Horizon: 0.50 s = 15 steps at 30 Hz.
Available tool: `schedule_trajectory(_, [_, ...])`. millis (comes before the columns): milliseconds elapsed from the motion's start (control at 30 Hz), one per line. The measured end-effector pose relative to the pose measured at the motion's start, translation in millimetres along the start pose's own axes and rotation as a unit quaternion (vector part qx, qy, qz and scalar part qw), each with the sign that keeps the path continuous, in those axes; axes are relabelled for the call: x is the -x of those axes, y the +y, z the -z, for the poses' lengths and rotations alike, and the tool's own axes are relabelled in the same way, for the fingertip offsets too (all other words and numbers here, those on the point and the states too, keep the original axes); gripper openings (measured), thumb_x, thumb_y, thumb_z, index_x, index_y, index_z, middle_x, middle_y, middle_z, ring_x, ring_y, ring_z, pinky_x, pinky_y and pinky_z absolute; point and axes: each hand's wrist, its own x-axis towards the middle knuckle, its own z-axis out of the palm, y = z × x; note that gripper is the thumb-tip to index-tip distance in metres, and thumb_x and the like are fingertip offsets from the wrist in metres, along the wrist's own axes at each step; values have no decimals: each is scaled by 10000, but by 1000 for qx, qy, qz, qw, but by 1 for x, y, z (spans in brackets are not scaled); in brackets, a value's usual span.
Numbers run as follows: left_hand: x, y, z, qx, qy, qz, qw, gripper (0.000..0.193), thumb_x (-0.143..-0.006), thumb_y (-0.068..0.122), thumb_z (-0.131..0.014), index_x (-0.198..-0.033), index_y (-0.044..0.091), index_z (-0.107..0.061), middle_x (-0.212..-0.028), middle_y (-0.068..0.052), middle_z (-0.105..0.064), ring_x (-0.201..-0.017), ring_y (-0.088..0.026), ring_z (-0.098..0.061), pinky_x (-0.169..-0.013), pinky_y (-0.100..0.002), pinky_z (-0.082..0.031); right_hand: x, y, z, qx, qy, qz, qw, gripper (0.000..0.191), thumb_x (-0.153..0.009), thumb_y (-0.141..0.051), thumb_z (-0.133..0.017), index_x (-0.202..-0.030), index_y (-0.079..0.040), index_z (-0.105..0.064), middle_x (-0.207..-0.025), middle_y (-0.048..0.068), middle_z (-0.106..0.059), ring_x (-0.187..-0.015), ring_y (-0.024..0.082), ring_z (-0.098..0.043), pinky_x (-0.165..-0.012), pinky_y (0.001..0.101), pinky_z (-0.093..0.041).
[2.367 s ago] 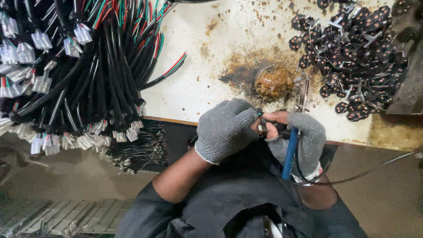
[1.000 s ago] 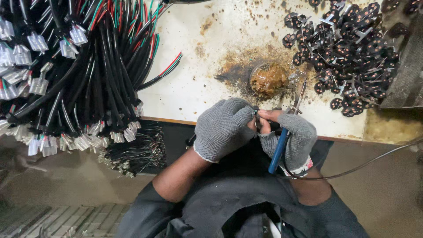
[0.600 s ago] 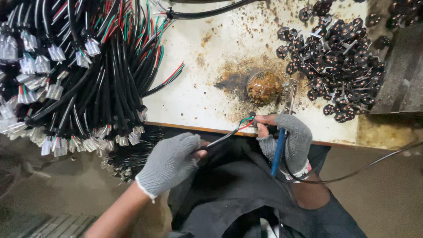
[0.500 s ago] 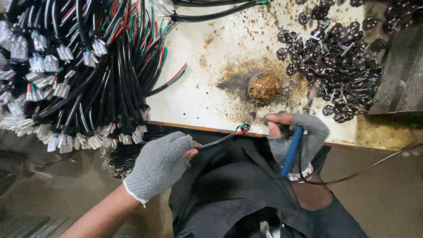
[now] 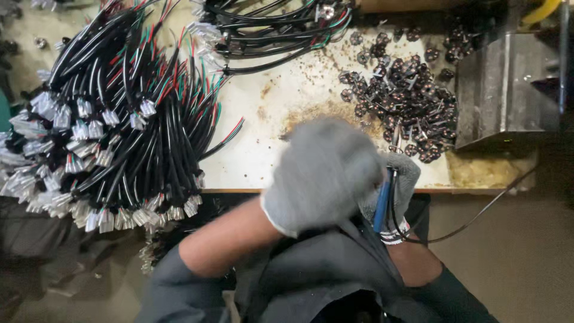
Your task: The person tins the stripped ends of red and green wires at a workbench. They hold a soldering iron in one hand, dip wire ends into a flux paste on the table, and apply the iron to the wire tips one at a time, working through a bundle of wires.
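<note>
My right hand (image 5: 402,182) is wrapped around the blue-handled soldering iron (image 5: 382,200), its long axis running six to twelve, tip up. My blurred left hand (image 5: 323,173) sits at nine o'clock; grip unclear.

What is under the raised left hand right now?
The left hand is blurred and covers the brown stained patch on the table. Beside it shows the right hand with a blue-handled tool. Anything else underneath is hidden.

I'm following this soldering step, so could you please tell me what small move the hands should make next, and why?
Probably steady the left hand beside the right hand. It is blurred and covers the work, while the right grips the blue-handled soldering iron at the bench edge.
</note>
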Motion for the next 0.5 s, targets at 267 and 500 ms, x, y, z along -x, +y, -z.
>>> schedule_trajectory(267, [72,44,-66,358,-248,-117,892,238,-1004,276,-591,-1236,224,-583,-1047,-64,-617,-866,-258,-680,-686,-401,-527,5,5,-5,-112,43,-5,993,504,-965,-5,-738,-1269,-96,-346,-1056,97,-726,-929,174,-743,-876,318,-617])
schedule_trajectory(500, [43,120,-121,292,-322,-69,898,211,-1002,302,-629,-1185,196,-622,-1033,-64,-643,-889,-259,-689,-734,-384,-540,4,18,21,114,-150,47,981,392,-865,-22,-774,-1119,-177,-519,-936,97,-769,-850,208,-754,-822,323,-571])
